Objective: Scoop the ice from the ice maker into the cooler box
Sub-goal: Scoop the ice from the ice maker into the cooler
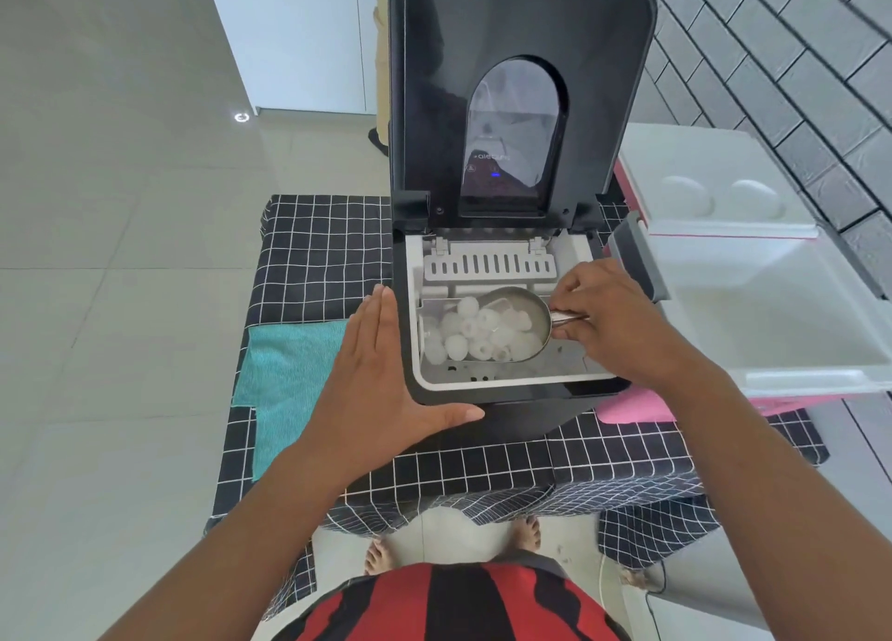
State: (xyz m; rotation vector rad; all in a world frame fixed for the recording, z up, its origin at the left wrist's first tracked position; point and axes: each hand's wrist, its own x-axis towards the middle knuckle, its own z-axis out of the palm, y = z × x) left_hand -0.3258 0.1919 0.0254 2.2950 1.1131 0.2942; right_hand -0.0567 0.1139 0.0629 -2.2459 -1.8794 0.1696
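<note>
The black ice maker (521, 413) stands in the middle of the table with its lid (521, 61) raised upright. Its white basket holds a pile of ice pieces (463, 339). My right hand (613, 324) grips the handle of a metal scoop (526, 307), whose bowl lies in the basket among the ice. My left hand (376, 380) rests flat against the ice maker's left side and front corner, fingers together, holding nothing. The cooler box (782, 302), white inside and pink outside, stands open just right of the ice maker, with its lid (709, 182) folded back.
A black-and-white checked cloth (318, 254) covers the table. A teal towel (289, 375) lies left of the ice maker. A grey brick wall (796, 61) runs behind the cooler. My bare feet (381, 556) show on the tiled floor below the table's front edge.
</note>
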